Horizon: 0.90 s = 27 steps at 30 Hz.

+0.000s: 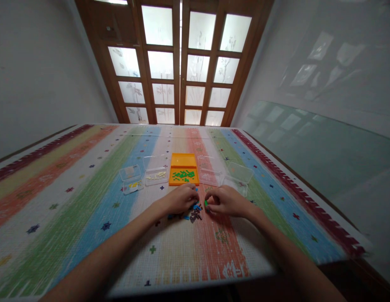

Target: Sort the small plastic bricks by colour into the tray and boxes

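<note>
Green piece (206, 203): one, on the near side of the orange case (183, 160), slightly to its right. Right hand (226, 201) has thumb and finger closed on it, raised or resting, cannot tell.

Left hand (182, 199): just on the near side of the case, fingers curled down among blue pieces (197, 207); whether the fingertips are pressed together on one, cannot tell.

Step in hand, by my reading: sorting through small loose pieces by colour. The next move seems to call for a light, precise pinch, with the knuckles kept off neighbouring pieces.

Counts, outward. Hands: two, apart. Blue pieces: several, partly under the left hand. Dark brown pieces (194, 217): a small heap, nearer the wearer than the case; overlap defeats a count. Orange case: one, lid open. Green pieces (184, 175) in it: many, too small to count.

Transparent boxes: four, all lids open. Left of the case, two: the nearer neighbour (149, 183) with pale pieces, the outer (128, 191) with yellow; neither lot countable. Right of it, two more (210, 178). Beneath all, one striped cloth (179, 260).
</note>
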### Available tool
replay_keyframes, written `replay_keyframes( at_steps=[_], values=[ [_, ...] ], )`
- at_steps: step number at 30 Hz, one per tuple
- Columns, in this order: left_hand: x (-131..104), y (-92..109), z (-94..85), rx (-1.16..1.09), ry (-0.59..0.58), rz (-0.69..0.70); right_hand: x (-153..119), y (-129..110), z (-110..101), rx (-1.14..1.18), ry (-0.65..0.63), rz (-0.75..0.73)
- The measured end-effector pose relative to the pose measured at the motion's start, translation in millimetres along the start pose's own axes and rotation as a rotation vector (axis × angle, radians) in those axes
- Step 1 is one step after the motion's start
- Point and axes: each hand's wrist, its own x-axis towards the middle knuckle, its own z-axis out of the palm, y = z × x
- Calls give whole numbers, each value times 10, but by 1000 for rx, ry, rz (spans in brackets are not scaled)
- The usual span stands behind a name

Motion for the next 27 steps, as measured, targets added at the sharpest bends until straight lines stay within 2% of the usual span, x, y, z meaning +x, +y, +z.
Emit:
replay_keyframes(
  at_steps=[5,10,15,19,27],
  values=[
    [20,8,11,-3,11,16,112,70,-126,35,99,-17],
    [72,31,25,13,-18,27,365,101,-207,15,158,9],
    [90,83,28,54,-33,7,689,120,-227,-80,119,118],
    [77,118,38,70,-15,-7,896,153,-179,-196,40,170],
    [31,33,-6,-30,49,-25,1031,126,-100,-309,-18,181]
  ],
)
